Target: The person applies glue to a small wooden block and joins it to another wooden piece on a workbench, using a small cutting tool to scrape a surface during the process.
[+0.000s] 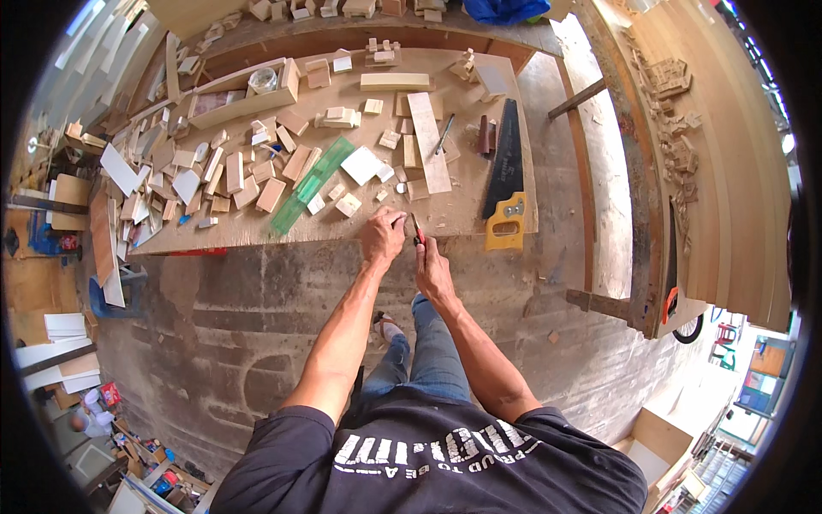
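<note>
My right hand (433, 266) is closed around the red and black handle of a small knife (419, 235), its blade pointing up and left over the table's front edge. Just left of the blade, my left hand (383, 236) has its thumb and fingertips pinched together; whether a small piece is between them cannot be made out. Beyond the hands, a plywood worktable (472, 218) bears a flat wooden strip (429, 141), a dark pencil or pen (444, 133), a white-faced square block (361, 165) and small wood offcuts (348, 204). A green transparent ruler or template (313, 186) lies slantwise to the left.
A handsaw (505, 173) with a yellow handle lies at the table's right edge. Many wood blocks (234, 172) are heaped at left, near a long wooden box (244, 103). A blue stool (119, 295) stands at lower left. Another person (93, 414) is far off at lower left.
</note>
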`<state>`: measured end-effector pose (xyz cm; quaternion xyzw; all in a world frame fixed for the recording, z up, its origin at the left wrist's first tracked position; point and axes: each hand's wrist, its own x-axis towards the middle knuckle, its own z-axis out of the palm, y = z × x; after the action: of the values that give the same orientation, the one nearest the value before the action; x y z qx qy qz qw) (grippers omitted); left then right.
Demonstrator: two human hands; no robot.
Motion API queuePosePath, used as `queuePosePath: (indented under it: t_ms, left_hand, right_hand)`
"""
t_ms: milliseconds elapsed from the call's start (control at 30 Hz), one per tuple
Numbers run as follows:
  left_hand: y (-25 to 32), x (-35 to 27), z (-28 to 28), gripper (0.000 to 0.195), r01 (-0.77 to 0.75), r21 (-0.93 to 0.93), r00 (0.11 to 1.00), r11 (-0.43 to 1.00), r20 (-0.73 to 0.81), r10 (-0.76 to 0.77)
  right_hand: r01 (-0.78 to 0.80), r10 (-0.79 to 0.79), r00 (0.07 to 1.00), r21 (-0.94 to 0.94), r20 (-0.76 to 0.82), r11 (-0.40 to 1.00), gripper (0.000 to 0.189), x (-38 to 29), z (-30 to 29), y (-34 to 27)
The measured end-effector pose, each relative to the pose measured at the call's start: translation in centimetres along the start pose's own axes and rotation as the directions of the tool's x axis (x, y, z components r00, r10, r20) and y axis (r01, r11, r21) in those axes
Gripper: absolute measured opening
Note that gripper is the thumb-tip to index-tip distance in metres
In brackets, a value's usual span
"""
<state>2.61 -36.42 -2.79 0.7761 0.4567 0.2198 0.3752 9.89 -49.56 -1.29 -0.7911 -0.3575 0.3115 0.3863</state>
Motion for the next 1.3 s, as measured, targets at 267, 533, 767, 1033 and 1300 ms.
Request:
queuePosePath:
  t_ms: [267,533,767,1033,1300]
  left_hand:
    - [-0.7,-0.4,-0.4,0.013,-0.029,0.008,0.999,1.000,0.035,0.029]
    - [-1.7,-0.3,-0.6,0.015,-0.035,-0.168,0.999,0.985,0.006,0.037]
    - [-1.3,-0.4,-0.9,0.016,-0.047,-0.145,0.997,0.988,0.045,0.054]
    - [-1.0,-0.3,-0.7,0.014,-0.063,-0.061,0.998,0.996,0.025,0.064]
    - [-1.6,0.0,-0.6,0.018,-0.109,-0.126,0.993,0.986,0.022,0.112]
  right_hand:
    - [-0.003,0.003,1.000,-0.051,0.001,0.999,0.027,-0.6,1.1,-0.4]
    - [0.024,-0.024,1.000,-0.107,-0.005,0.994,0.026,0.1,2.1,-0.1]
    - [-0.040,0.039,0.999,-0.090,-0.012,0.995,0.025,0.1,2.6,0.5]
    - [-0.071,0.065,0.996,-0.083,-0.068,0.994,0.025,-0.6,3.4,-0.1]
    - [-0.063,0.057,0.998,-0.179,-0.042,0.982,0.025,-0.6,3.4,-0.3]
